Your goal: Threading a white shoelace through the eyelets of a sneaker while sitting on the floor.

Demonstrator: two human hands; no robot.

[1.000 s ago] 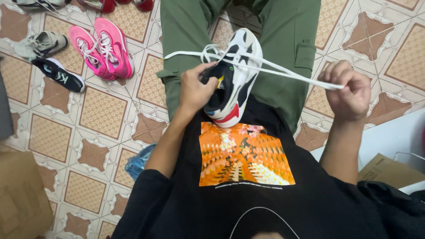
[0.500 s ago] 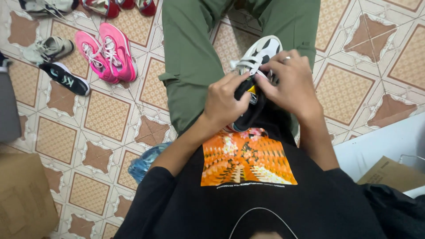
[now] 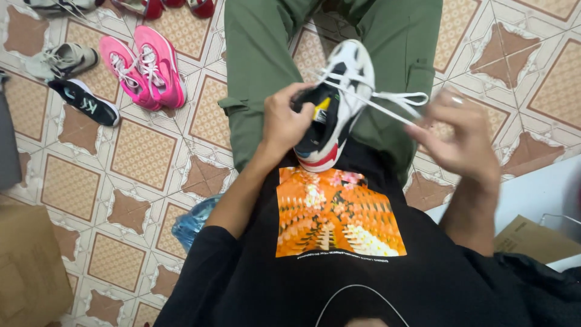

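Fingers of left hand (image 3: 284, 124) grip sneaker (image 3: 336, 97); right hand (image 3: 460, 142) pinches white lace (image 3: 393, 100).

view: single head cam, no second view to overlap
facing: straight down at lap and tiled floor (image 3: 139, 157)
distance: close

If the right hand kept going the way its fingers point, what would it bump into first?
Probably the white lace loop just off the right hand's fingertips, then the sneaker; depth is hard to judge.
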